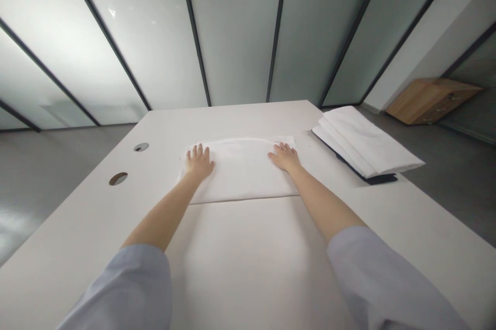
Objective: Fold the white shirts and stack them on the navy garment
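Note:
A white cloth (240, 172) lies folded into a flat rectangle on the white table (251, 263), its straight folded edge towards me. My left hand (199, 162) rests flat near its far left corner, fingers spread. Near the far right corner my right hand (285, 156) presses on the same cloth, palm down with the fingers apart. Neither hand grips anything. A slight ridge runs along the cloth's far edge between the hands.
At the table's right edge, folded white cloths (364, 139) lie on a dark flat item (382, 179), partly overhanging. Two round holes, one with a grey cover (141, 147), pierce the tabletop on the left. Frosted glass panels (236, 25) stand behind; a wooden cabinet (430, 100) is at far right.

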`<action>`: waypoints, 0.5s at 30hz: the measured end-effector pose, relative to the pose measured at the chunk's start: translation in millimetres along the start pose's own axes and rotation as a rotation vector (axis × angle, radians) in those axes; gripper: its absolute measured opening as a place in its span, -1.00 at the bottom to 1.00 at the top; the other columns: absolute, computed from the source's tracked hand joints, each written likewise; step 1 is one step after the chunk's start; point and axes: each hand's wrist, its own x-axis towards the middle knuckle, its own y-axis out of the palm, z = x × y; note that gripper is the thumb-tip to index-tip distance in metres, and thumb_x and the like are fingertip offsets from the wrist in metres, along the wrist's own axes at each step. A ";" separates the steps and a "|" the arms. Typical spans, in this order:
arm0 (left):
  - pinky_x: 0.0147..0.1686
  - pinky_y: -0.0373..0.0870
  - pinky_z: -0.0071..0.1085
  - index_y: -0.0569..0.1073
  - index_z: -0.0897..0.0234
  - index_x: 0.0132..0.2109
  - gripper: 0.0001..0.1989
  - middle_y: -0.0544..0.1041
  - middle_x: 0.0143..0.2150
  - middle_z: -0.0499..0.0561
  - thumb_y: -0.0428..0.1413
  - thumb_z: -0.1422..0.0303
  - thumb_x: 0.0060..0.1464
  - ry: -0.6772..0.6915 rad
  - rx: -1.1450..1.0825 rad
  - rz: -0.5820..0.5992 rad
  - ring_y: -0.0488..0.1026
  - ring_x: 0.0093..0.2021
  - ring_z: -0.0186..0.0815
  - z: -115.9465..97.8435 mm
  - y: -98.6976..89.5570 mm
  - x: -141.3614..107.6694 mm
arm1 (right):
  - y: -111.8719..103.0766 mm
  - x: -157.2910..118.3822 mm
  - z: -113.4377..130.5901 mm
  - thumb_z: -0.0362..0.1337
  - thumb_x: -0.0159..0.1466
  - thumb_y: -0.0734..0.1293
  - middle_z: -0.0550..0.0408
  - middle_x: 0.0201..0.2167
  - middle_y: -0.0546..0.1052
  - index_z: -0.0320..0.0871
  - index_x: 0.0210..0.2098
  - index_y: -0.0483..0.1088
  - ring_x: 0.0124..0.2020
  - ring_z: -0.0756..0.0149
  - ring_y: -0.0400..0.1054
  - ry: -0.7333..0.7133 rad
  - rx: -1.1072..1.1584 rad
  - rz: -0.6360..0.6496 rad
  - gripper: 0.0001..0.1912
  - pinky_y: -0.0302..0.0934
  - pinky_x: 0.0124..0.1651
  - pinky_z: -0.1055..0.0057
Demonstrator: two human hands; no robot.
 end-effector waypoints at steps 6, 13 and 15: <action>0.22 -0.01 0.18 0.13 0.25 0.35 -0.24 0.04 0.41 0.26 -0.27 -0.13 0.19 0.158 -0.100 0.202 -0.06 0.39 0.13 -62.9 4.5 -62.2 | -2.3 1.8 -1.8 -0.03 0.34 0.10 -0.23 0.27 0.24 -0.22 0.13 0.31 0.30 -0.02 0.03 -0.032 -0.003 -0.062 -0.48 -0.08 0.24 0.00; 0.24 -0.11 0.22 0.05 0.37 0.38 -0.18 -0.07 0.43 0.31 -0.27 -0.12 0.17 0.104 -0.120 0.224 -0.16 0.41 0.17 -75.3 15.4 -29.3 | -17.0 -16.2 58.0 -0.19 0.36 0.09 -0.20 0.19 0.32 -0.23 0.09 0.33 0.24 0.03 0.11 -0.164 0.003 -0.143 -0.59 -0.06 0.25 0.11; 0.23 -0.05 0.20 0.11 0.43 0.35 -0.22 0.00 0.41 0.36 -0.25 -0.06 0.19 0.039 -0.121 0.239 -0.10 0.39 0.19 -84.6 12.8 -18.4 | -12.5 -29.0 85.5 -0.18 0.38 0.07 -0.18 0.17 0.35 -0.19 0.08 0.34 0.20 0.07 0.16 -0.213 0.041 -0.106 -0.60 0.01 0.21 0.17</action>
